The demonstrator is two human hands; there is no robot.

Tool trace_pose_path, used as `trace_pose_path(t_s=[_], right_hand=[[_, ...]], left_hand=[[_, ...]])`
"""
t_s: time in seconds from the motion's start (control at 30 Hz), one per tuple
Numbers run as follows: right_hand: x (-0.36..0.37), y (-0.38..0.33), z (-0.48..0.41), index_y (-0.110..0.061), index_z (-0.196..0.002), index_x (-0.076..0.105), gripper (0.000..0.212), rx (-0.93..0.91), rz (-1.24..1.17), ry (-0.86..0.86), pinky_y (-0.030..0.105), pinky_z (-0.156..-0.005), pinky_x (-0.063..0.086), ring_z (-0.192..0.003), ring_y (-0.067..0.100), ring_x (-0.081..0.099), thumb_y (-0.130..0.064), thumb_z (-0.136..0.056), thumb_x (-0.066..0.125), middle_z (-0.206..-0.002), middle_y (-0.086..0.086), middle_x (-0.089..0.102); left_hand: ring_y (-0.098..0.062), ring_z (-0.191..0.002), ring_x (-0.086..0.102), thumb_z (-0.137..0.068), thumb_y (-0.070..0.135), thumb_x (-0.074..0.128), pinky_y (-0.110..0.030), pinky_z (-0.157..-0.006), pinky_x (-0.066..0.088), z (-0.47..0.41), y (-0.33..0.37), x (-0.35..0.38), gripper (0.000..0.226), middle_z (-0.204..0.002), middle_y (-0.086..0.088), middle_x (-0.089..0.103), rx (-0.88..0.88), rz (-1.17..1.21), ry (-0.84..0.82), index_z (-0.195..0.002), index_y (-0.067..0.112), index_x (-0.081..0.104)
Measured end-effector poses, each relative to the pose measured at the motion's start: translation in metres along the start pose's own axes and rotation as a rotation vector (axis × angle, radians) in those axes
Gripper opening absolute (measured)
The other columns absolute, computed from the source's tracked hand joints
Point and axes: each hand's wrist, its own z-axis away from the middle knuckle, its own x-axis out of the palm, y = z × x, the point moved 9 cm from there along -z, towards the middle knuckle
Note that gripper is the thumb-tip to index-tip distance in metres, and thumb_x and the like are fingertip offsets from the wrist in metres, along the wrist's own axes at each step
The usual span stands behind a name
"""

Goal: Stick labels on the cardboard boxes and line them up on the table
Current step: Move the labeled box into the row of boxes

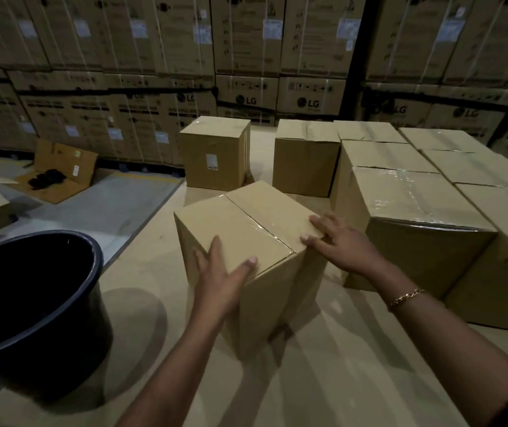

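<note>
steadying taped box [246, 229] on table [145, 282]: left hand [220, 280] flat against side, right hand [343, 243] flat on top edge.

A taped cardboard box [246, 229] sits between both hands on the desk [323, 380]. The left hand [219, 278] presses flat against its left face with the thumb on the top edge. The right hand [342, 245] lays its fingers [317, 223] on the top. Behind stands a box with a label [211, 162], to the right a block of boxes [413, 208], and to the left a black bucket [31, 291].
</note>
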Motion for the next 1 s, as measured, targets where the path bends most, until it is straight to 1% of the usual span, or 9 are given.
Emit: trace_pose_path(t_s=[0.1,0.2,0.33,0.47,0.57,0.67,0.77,0.87,1.0], right_hand=[[0.005,0.005,-0.004,-0.043,-0.159,0.023,0.085,-0.001,0.035,-0.069,0.047,-0.104,0.047,-0.139,0.027,0.043,-0.087,-0.086,0.025,-0.161,0.003,0.029],[0.005,0.011,-0.013,-0.044,-0.159,0.015,0.094,0.031,0.187,-0.091,0.043,-0.091,0.055,-0.13,0.026,0.05,-0.093,-0.08,0.023,-0.153,0.004,0.035],[0.012,0.021,-0.048,-0.038,-0.162,-0.002,0.1,0.118,0.047,-0.211,0.044,-0.102,0.049,-0.138,0.031,0.047,-0.088,-0.083,0.035,-0.164,0.007,0.032],[-0.011,0.038,-0.098,-0.037,-0.163,0.004,0.094,0.174,0.165,-0.074,0.038,-0.084,0.051,-0.128,0.03,0.055,-0.083,-0.088,0.037,-0.153,0.008,0.046],[-0.029,0.053,-0.134,-0.032,-0.16,0.01,0.089,0.201,0.328,-0.024,0.041,-0.086,0.051,-0.119,0.031,0.059,-0.073,-0.092,0.049,-0.139,0.011,0.054],[-0.047,0.065,-0.171,-0.025,-0.149,0.024,0.079,0.189,0.473,0.064,0.044,-0.093,0.046,-0.111,0.032,0.062,-0.061,-0.09,0.061,-0.125,0.011,0.064],[-0.057,0.082,-0.204,-0.022,-0.146,0.028,0.079,0.197,0.548,0.092,0.046,-0.098,0.04,-0.12,0.033,0.056,-0.059,-0.088,0.065,-0.126,0.01,0.066],[-0.062,0.098,-0.23,-0.024,-0.144,0.034,0.077,0.199,0.622,0.083,0.049,-0.104,0.036,-0.129,0.032,0.05,-0.063,-0.085,0.066,-0.132,0.009,0.064],[-0.061,0.116,-0.245,-0.028,-0.142,0.041,0.07,0.229,0.666,0.074,0.051,-0.104,0.035,-0.133,0.031,0.039,-0.068,-0.087,0.058,-0.141,0.01,0.048]], left_hand=[[-0.029,-0.149,0.028,-0.09,0.047,0.069,-0.046,-0.116,0.034,-0.011,0.004,0.001,0.081,-0.169,0.003,0.006,0.062,0.035,-0.021,-0.158,0.035,0.027],[-0.023,-0.148,0.031,-0.096,0.035,0.065,-0.032,-0.111,0.032,-0.052,0.015,-0.009,0.06,-0.167,0.004,0.021,0.133,0.125,-0.005,-0.152,0.031,0.044],[-0.032,-0.146,0.035,-0.098,0.055,0.054,-0.052,-0.117,0.033,-0.119,0.028,0.004,0.07,-0.163,-0.002,0.032,0.05,-0.128,-0.044,-0.159,0.035,0.026],[-0.027,-0.147,0.035,-0.097,0.052,0.058,-0.053,-0.116,0.035,-0.181,0.046,0.037,0.063,-0.162,0.001,0.034,0.115,0.037,-0.131,-0.155,0.039,0.035],[-0.025,-0.15,0.029,-0.094,0.053,0.062,-0.056,-0.118,0.032,-0.23,0.057,0.067,0.064,-0.164,0.002,0.03,0.194,0.094,-0.224,-0.152,0.046,0.035],[-0.022,-0.151,0.027,-0.096,0.044,0.064,-0.05,-0.119,0.03,-0.276,0.076,0.095,0.063,-0.164,0.003,0.029,0.265,0.133,-0.264,-0.153,0.043,0.037],[-0.025,-0.151,0.024,-0.098,0.038,0.063,-0.053,-0.118,0.031,-0.313,0.094,0.121,0.063,-0.167,0.0,0.022,0.292,0.154,-0.286,-0.154,0.044,0.035],[-0.027,-0.151,0.025,-0.098,0.039,0.062,-0.055,-0.118,0.032,-0.341,0.099,0.144,0.063,-0.166,0.0,0.023,0.284,0.151,-0.306,-0.155,0.042,0.033],[-0.029,-0.149,0.029,-0.097,0.052,0.058,-0.056,-0.116,0.035,-0.365,0.106,0.167,0.064,-0.165,-0.001,0.028,0.328,0.058,-0.319,-0.155,0.041,0.033]])
